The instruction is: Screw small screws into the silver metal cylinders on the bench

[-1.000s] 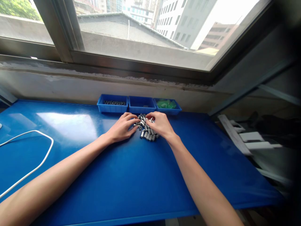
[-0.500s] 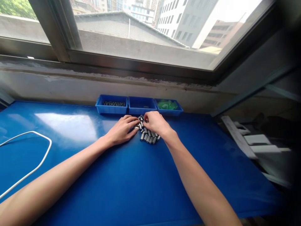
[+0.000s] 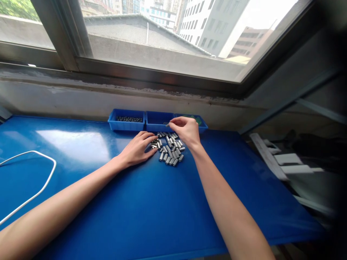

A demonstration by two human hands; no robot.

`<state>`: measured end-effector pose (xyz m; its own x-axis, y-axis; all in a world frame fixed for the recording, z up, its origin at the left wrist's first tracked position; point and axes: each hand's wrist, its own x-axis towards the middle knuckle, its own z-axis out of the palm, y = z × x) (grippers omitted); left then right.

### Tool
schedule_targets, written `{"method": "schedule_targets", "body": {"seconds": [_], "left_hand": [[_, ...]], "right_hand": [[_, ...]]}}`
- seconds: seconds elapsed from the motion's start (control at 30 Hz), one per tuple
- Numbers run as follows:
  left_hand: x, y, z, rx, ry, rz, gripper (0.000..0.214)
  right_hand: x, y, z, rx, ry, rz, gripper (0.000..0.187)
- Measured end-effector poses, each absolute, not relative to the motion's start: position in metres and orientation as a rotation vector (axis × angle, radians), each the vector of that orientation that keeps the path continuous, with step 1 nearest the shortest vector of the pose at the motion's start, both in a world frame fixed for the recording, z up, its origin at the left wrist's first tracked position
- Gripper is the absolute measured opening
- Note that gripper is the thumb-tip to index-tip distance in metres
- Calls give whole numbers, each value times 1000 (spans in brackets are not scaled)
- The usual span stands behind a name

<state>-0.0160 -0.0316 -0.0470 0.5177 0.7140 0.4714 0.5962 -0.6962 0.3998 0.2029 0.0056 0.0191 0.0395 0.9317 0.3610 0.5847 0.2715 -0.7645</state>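
Observation:
A pile of several small silver metal cylinders (image 3: 170, 148) lies on the blue table (image 3: 151, 202). My left hand (image 3: 138, 148) rests flat on the table at the pile's left edge, fingers stretched out and touching the nearest pieces. My right hand (image 3: 184, 130) is lifted above the pile's far side, over the middle blue bin (image 3: 156, 122). Its thumb and forefinger pinch one small metal cylinder (image 3: 166, 124).
Three blue bins stand in a row against the wall: the left bin (image 3: 126, 121) holds small dark parts, the right bin (image 3: 200, 122) holds green pieces. A white cable (image 3: 40, 187) loops at the table's left. Grey rails (image 3: 282, 162) lie beyond the right edge.
My right hand has risen from the pile and moved toward the middle bin with one cylinder pinched. My left hand has stayed at the pile's left side.

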Motion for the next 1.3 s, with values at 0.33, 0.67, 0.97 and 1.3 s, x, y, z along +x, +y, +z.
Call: {"method": "schedule_targets", "body": {"seconds": [0.33,0.67,0.97,1.3], "left_hand": [[-17,-30,-46,2486,1125,943,48],[-25,-40,-46,2506,1156,1081,15],[-31,-39,-49,2284,1100,1141,12],[-27,-38,-48,2339,1158,1097,19]], "right_hand": [[205,0,14,-1426,-1555,440,16],[189,-59,-16,-1282,-1893,242,20],[186,-62,-25,-1189,-2086,116,21],[185,-58,-28,-1154,-2183,68,21]]}}
